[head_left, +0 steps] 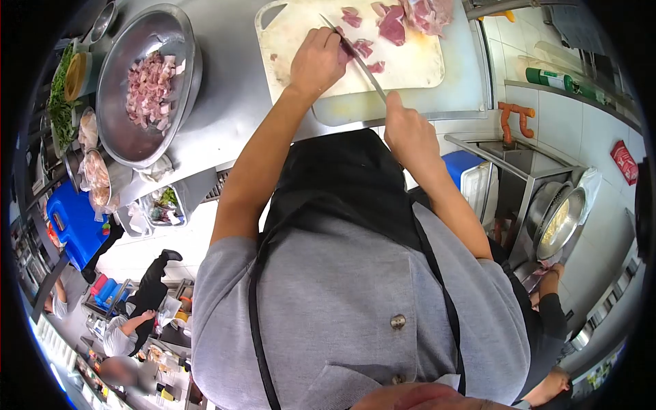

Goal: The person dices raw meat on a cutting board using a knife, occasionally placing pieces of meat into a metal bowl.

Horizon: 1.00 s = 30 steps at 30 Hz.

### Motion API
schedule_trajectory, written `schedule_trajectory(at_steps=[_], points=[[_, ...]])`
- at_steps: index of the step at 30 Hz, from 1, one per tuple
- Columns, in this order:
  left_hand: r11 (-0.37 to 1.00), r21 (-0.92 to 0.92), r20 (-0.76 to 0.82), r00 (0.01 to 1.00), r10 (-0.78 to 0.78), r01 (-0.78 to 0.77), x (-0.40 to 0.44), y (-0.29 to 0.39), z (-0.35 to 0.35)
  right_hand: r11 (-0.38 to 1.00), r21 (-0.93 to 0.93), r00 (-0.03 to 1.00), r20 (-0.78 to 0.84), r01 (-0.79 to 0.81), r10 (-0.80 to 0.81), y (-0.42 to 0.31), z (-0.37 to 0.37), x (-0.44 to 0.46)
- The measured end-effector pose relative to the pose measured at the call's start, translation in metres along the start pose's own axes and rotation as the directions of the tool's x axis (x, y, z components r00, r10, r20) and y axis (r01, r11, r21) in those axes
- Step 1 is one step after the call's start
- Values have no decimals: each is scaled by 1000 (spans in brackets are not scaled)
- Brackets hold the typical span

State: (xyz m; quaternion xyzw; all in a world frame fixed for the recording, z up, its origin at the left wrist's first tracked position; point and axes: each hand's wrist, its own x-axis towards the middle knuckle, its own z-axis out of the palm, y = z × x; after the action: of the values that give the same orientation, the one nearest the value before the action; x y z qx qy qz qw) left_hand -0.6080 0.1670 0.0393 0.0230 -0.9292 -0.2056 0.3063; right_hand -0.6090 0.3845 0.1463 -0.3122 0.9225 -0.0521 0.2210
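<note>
My right hand (410, 133) is closed around the handle of a knife (372, 80). The long blade runs up and to the left, its edge at a piece of raw meat (344, 53) on the white cutting board (294, 51). With curled fingers, my left hand (318, 63) grips that piece right beside the blade. Small cut pieces (376, 67) lie just right of the knife. Farther back on the board are larger chunks (391, 26) and a big pale-and-red cut of meat (429, 15).
A steel bowl (191, 82) holding diced meat (150, 89) stands left on the metal counter (225, 68). Beyond it are green herbs (63, 102) and bagged food (96, 167). A co-worker's arm (549, 283) is at the right, near a bowl (570, 232); other people work at lower left.
</note>
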Motion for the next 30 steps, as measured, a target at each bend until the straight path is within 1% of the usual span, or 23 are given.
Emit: schedule_trajectory(at_steps=[1, 3, 5, 6, 7, 8, 10, 11, 13, 18, 20, 22, 23, 25, 26, 27, 29, 30], points=[[1000, 0, -2, 1000, -4, 4, 3, -1, 0, 1000, -3, 1000, 2, 3, -3, 0, 5, 15], [998, -53, 9, 999, -36, 37, 0, -1, -1, 988, 111, 988, -121, 109, -95, -3, 22, 54], [998, -52, -4, 1000, -31, 31, 2, -5, 2, 984, 119, 986, -117, 135, -121, -14, 14, 91], [998, -59, -12, 999, -32, 31, -3, -3, 1, 980, 125, 985, -103, 153, -141, -18, 12, 93], [998, -56, -21, 1000, -24, 23, -2, -3, 1, 978, 115, 968, -203, 175, -150, -13, 25, 85], [999, -25, -17, 1000, -21, 20, -1, -2, 2, 978, 106, 964, -220, 179, -153, -6, 29, 75], [1000, 4, -10, 1000, -23, 23, -3, -1, 3, 978, 194, 994, -89, 78, -61, 8, 34, 43], [1000, 18, -8, 1000, -11, 11, -4, -1, 3, 978, 193, 994, -91, 77, -60, 15, 36, 28], [999, 39, -16, 1000, 1, 0, -6, 1, 2, 978, 209, 1000, 20, 5, -10, 26, 35, 7], [996, 27, -39, 996, -82, 83, -6, 5, -1, 987, 158, 1000, -6, 24, -24, 34, 20, -7], [997, 34, -44, 996, -73, 74, -5, 5, -1, 989, 142, 999, -21, 48, -45, 39, 25, -18], [997, 49, -54, 997, -62, 65, -5, 3, -2, 981, 189, 999, -16, 45, -43, 43, 35, -25], [997, 41, -45, 997, -68, 70, -6, 4, -1, 978, 196, 997, -40, 76, -69, 42, 40, -14], [998, 18, -36, 998, -52, 53, -8, 5, 0, 964, 246, 994, -73, 102, -86, 23, 39, 43], [999, 10, -31, 999, -45, 45, -8, 7, 0, 951, 284, 990, -91, 126, -104, 20, 39, 55], [998, 35, -16, 999, -48, 49, -11, 9, -2, 951, 288, 992, -83, 114, -94, 22, 42, 45], [997, 72, -21, 999, -30, 32, -4, 5, -5, 978, 183, 991, -101, 104, -86, 19, 40, 45], [997, 57, -36, 998, -48, 50, -6, 7, -4, 978, 181, 990, -105, 108, -90, 24, 39, 30]])
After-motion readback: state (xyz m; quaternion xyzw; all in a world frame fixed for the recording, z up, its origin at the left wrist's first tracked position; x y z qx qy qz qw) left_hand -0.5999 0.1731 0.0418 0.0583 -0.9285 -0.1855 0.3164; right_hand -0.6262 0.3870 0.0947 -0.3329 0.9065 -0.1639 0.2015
